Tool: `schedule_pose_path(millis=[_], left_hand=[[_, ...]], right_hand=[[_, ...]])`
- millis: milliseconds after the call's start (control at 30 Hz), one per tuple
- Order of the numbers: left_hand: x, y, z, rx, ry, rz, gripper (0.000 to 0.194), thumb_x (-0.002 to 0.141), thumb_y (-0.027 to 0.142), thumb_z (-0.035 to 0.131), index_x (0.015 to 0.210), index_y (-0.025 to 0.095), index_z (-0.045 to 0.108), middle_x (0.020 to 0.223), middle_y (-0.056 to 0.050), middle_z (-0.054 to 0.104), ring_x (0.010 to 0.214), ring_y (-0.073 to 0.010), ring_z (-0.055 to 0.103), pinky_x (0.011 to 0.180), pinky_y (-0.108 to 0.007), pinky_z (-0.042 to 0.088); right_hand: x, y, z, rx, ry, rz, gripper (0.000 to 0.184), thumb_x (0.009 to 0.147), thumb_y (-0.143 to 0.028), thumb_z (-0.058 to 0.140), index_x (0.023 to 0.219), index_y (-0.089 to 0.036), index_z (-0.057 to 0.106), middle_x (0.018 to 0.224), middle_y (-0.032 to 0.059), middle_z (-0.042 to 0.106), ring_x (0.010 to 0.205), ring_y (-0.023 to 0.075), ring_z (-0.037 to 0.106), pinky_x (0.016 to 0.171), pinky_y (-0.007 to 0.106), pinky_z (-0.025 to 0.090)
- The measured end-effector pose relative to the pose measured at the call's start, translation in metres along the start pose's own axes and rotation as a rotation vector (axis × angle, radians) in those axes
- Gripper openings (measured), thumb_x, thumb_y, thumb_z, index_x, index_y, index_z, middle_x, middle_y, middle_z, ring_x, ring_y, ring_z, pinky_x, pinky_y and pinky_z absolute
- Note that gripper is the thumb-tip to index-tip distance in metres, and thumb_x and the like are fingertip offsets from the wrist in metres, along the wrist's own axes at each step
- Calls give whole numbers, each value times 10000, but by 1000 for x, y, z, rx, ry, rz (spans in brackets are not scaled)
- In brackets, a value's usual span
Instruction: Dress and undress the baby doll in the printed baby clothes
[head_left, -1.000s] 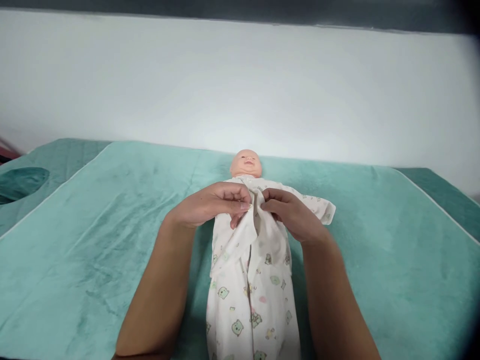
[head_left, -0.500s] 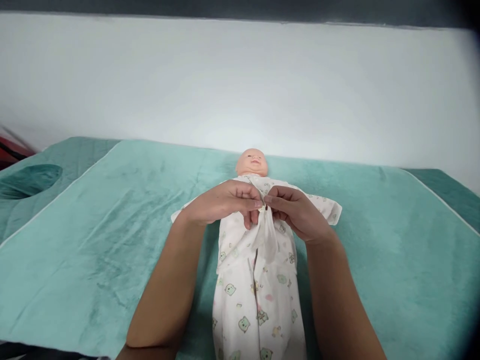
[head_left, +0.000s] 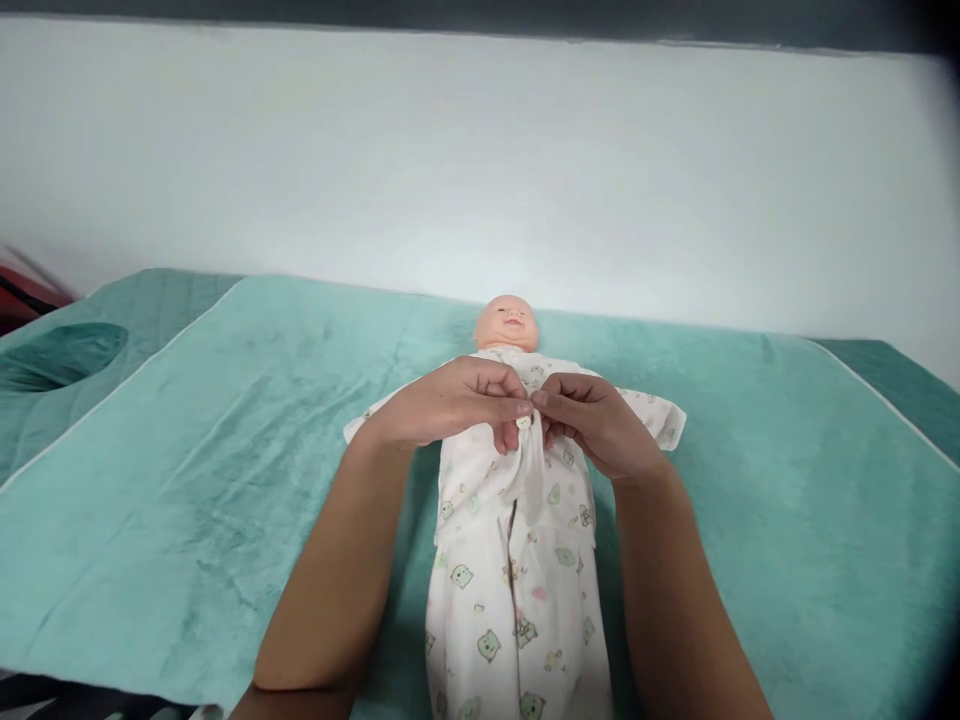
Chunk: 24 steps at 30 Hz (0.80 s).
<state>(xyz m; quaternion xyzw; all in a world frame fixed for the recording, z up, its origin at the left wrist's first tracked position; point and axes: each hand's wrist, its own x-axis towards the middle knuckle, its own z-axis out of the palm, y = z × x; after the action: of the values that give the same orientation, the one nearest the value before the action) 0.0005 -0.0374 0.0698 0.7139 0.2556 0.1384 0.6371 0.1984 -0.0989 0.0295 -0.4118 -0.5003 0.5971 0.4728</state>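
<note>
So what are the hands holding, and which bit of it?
The left hand and right hand pinch the white top at its chest front, beside a button.

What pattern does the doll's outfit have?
White outfit with small green animal faces and pink spots, clearest in the head view.

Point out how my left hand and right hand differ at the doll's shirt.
A button shows just below the left hand's thumb tip; none shows under the right hand's. The left hand and wrist hide much of the left sleeve, while the right hand leaves more of the right sleeve in view. Both hands pinch the shirt's front, thumb tips close together.
</note>
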Motion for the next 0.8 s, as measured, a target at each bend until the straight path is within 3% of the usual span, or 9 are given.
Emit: schedule_pose_path(millis=[200, 333, 500, 800], left_hand=[[0, -5, -4, -65, -77, 43, 165, 881, 297, 665, 906, 137, 634, 832, -78, 746, 764, -173, 707, 763, -326, 563], [1, -8, -5, -119, -103, 75, 161, 875, 258, 668, 960, 156, 576, 827, -68, 751, 772, -182, 716, 767, -338, 555], [4, -9, -2, -66, -29, 64, 185, 859, 260, 670, 924, 186, 514, 709, -9, 711, 690, -149, 678, 695, -285, 503], [3, -4, 4, 171, 82, 12, 129, 840, 257, 605, 882, 209, 493, 679, 22, 670, 662, -146, 627, 614, -260, 422]], right_hand=[[0, 4, -7, -43, -72, -55, 271, 893, -405, 661, 748, -178, 689, 688, 14, 633, 622, 116, 567, 592, 257, 446], [0, 7, -10, -87, -115, -88, 184, 830, -357, 736, 817, -184, 674, 728, 8, 623, 648, 121, 538, 596, 268, 421], [0, 7, -9, -100, -153, -35, 283, 723, -294, 825, 829, -204, 579, 797, -5, 595, 706, 133, 525, 590, 263, 385], [2, 10, -3, -194, -75, -1, 347, 699, -289, 821, 842, -226, 511, 750, -42, 520, 630, 106, 436, 546, 258, 345]])
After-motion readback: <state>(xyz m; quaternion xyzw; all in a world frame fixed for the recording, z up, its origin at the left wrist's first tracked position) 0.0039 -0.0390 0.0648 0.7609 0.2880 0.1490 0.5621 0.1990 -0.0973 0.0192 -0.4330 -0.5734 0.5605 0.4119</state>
